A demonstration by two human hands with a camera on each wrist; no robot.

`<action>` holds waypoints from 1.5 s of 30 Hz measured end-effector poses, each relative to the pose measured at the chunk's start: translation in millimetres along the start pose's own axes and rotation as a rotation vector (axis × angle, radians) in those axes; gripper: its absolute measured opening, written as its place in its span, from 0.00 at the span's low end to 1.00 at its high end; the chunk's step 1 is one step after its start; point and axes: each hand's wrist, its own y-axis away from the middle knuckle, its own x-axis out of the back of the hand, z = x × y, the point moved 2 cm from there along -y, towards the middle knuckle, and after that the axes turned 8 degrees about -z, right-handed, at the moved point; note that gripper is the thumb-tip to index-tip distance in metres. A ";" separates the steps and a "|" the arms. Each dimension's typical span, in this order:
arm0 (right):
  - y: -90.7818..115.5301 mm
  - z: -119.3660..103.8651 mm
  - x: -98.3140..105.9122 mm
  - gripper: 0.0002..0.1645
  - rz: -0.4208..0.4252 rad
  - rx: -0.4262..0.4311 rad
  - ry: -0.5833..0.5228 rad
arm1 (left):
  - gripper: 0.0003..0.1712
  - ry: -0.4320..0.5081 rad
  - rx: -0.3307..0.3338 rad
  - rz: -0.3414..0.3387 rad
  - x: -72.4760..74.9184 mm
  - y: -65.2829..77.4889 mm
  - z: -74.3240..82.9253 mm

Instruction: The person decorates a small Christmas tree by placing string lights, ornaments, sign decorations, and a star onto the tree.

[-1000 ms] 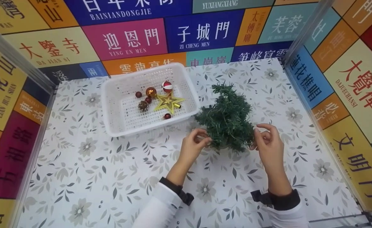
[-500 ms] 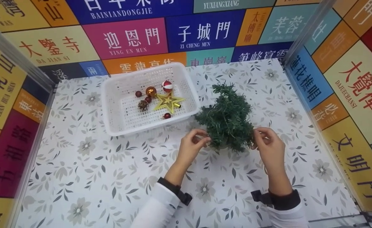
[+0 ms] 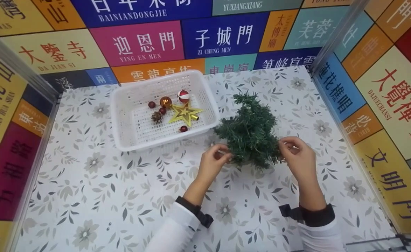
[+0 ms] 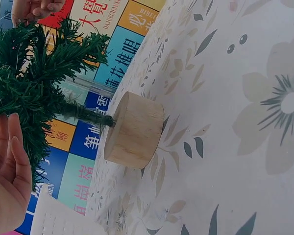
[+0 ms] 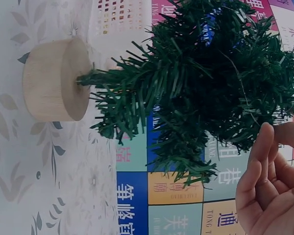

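Note:
A small green artificial Christmas tree (image 3: 252,131) stands upright on the table, on a round wooden base (image 4: 134,131) that shows in both wrist views. At its left side, my left hand (image 3: 212,161) pinches a low branch between thumb and fingers; the tips are partly hidden by needles. My right hand (image 3: 298,155) pinches the tip of a branch on the opposite side. A thin pale wire (image 5: 239,73) runs through the needles towards the right fingertips in the right wrist view.
Left of the tree sits a white plastic basket (image 3: 121,134). Inside lie a gold star (image 3: 185,112), a pine cone (image 3: 157,117), an orange bauble (image 3: 165,102), a red-and-white ball (image 3: 183,95) and small red balls. Printed panels (image 3: 223,35) enclose the floral tabletop (image 3: 139,203).
My right hand has shifted slightly and its fingers sit closer to the branches. The left hand and the tree stay nearly where they were.

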 end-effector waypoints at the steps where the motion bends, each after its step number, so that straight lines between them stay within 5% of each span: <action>1: 0.9 -0.7 0.5 0.16 0.008 -0.005 -0.001 | 0.08 -0.001 0.004 0.000 -0.2 0.1 0.1; 8: 6.9 -1.5 3.4 0.16 0.014 -0.031 -0.028 | 0.08 -0.006 -0.010 0.005 -0.2 0.1 1.1; 16: 3.7 6.0 5.4 0.16 -0.058 -0.089 -0.351 | 0.09 0.035 0.009 0.004 -0.9 0.4 -0.7; 25: 6.9 9.2 -1.5 0.18 -0.062 -0.070 -0.143 | 0.09 0.046 0.002 0.008 -1.9 1.9 -0.8; 28: 7.9 11.0 -6.7 0.14 -0.030 -0.055 -0.100 | 0.09 0.017 0.014 0.006 -2.2 2.5 -1.5; 31: 9.4 13.5 -13.0 0.11 0.057 -0.020 -0.054 | 0.09 0.000 0.031 0.003 -0.2 7.2 14.9; 35: 13.6 17.1 -23.6 0.07 0.248 0.111 0.004 | 0.09 0.024 0.029 0.006 1.9 13.7 37.1; 38: 17.4 19.7 -32.4 0.06 0.376 0.257 0.056 | 0.09 0.035 0.023 0.010 1.1 14.5 36.7; 45: 21.0 18.1 -41.9 0.10 0.471 0.461 0.267 | 0.08 0.039 0.023 0.029 1.1 14.6 36.5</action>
